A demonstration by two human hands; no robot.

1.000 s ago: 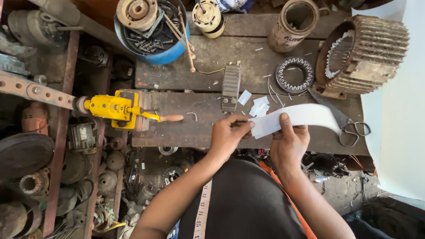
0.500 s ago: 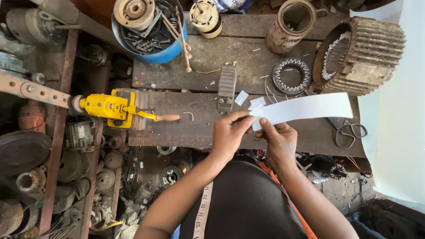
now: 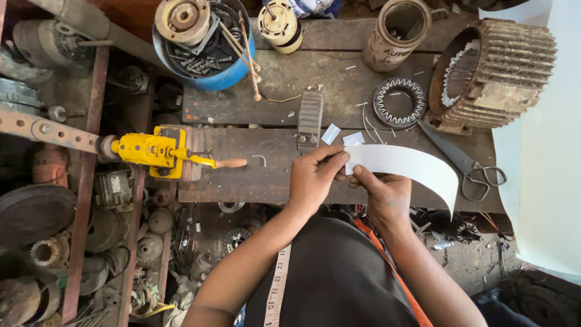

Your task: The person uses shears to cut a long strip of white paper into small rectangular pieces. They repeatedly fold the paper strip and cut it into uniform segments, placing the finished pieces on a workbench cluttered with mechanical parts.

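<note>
The white paper strip [image 3: 405,166] is now curving down to the right, its near end drawn in between both hands.
The left hand [image 3: 311,178] and right hand [image 3: 384,194] are pinching that end over the wooden bench [image 3: 242,175], seemingly creasing it; next needs a firm, even press, scissors [image 3: 466,163] nearby.

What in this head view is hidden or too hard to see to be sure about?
- Blue tub: the parts heaped inside hide its bottom.
- White strip: the left hand and right hand cover its near end, so the grip there is unclear.
- Finned housing: its top is cut off by the frame edge.
- Scissors: the curled strip hides part of the blades.
- Floor parts at left: too dark and cluttered to identify.
</note>
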